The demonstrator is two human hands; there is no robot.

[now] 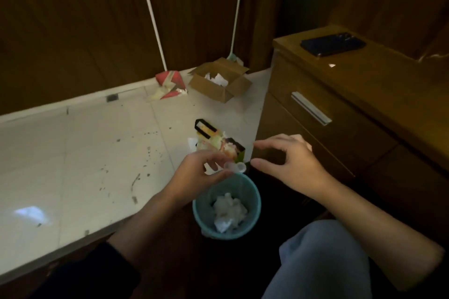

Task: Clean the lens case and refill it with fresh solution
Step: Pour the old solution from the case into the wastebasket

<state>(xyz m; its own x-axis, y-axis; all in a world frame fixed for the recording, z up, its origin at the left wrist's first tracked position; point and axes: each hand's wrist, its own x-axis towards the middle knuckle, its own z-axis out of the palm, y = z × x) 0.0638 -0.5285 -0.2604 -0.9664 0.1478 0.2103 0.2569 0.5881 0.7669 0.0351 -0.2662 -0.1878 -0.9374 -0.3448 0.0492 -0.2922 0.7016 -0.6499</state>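
Pinching small clear plastic lens case (234, 167) in left hand (204, 175) above far rim of teal plastic wastebasket (255, 204), long axis pointing rightward; right hand (289, 165) just beside, fingers loosely spread, holding nothing, likely nearest for uncapping.

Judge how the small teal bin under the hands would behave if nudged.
The teal bin looks like thin plastic holding only crumpled tissue, so it is probably light and would slide or tip easily. Its base seems narrower than its rim, adding to the tipping risk.
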